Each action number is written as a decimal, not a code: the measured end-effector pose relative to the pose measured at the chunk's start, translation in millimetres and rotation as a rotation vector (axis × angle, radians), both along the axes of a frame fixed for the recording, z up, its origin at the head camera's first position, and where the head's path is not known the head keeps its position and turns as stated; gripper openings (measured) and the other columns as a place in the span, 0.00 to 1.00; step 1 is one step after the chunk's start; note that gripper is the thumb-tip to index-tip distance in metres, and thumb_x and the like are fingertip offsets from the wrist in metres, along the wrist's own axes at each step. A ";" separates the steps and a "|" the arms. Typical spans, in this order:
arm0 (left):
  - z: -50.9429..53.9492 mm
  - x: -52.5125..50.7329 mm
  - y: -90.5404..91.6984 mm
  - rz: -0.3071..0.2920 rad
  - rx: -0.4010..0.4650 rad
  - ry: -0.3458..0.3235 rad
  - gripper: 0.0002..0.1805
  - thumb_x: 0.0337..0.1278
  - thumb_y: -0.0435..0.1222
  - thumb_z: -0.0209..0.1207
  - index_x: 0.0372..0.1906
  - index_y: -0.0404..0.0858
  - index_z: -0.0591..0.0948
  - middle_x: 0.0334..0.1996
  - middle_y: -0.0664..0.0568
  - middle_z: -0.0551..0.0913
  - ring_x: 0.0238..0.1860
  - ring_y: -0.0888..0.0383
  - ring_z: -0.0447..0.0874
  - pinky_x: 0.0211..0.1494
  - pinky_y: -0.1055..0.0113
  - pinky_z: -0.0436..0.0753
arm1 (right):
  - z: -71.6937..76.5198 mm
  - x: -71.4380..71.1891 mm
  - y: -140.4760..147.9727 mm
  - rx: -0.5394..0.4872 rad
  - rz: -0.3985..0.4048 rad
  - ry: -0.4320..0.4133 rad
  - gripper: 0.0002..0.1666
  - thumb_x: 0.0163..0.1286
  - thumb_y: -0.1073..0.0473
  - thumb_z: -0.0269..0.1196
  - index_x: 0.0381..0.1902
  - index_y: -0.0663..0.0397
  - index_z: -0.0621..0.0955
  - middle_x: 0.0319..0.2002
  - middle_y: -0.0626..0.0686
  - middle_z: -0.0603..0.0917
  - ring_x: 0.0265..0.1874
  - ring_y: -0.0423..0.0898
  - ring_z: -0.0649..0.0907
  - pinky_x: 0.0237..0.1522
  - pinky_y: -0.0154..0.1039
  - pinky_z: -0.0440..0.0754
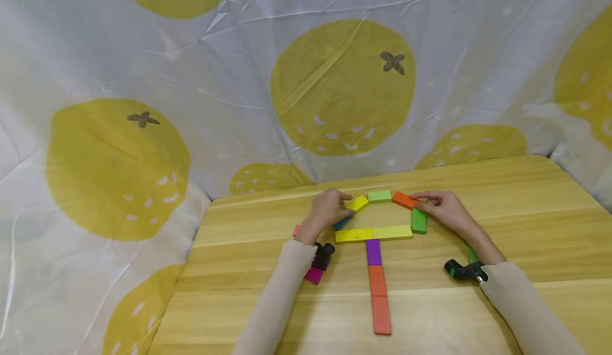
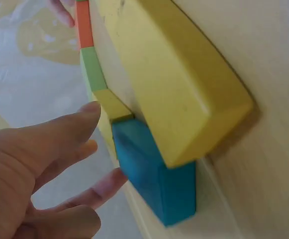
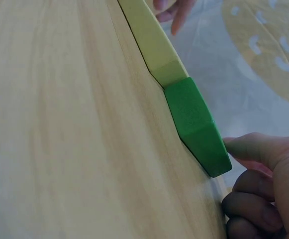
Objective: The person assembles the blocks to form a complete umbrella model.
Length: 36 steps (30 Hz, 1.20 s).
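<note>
By our loose left hand (image 1: 327,209), the blue block (image 2: 146,159) slants toward the worktop's far edge (image 1: 487,166); right hand (image 1: 445,210), we can't tell.

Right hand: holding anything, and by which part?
Cannot be told: the right hand is at the right end of the orange block, but no pinch is clear.

The left hand (image 1: 329,209) hides part of the blue block (image 1: 342,223) from me, and a pink block (image 1: 296,231) peeks out behind that wrist (image 1: 308,233). The right wrist (image 1: 490,253) partly covers a green block (image 1: 472,254).
</note>
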State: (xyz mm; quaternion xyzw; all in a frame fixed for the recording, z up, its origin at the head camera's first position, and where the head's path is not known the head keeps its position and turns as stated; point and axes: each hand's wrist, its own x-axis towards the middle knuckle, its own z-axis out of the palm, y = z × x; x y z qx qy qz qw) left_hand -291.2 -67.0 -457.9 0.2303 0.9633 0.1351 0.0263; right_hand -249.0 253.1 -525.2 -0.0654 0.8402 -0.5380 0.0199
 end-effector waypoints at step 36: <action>-9.0 -31.7 56.7 -0.073 -0.025 0.004 0.17 0.63 0.42 0.71 0.57 0.52 0.89 0.53 0.55 0.90 0.54 0.58 0.88 0.45 0.67 0.85 | 0.6 -1.4 -0.1 -0.026 0.006 0.012 0.26 0.75 0.54 0.66 0.66 0.60 0.81 0.15 0.42 0.61 0.16 0.36 0.57 0.23 0.37 0.60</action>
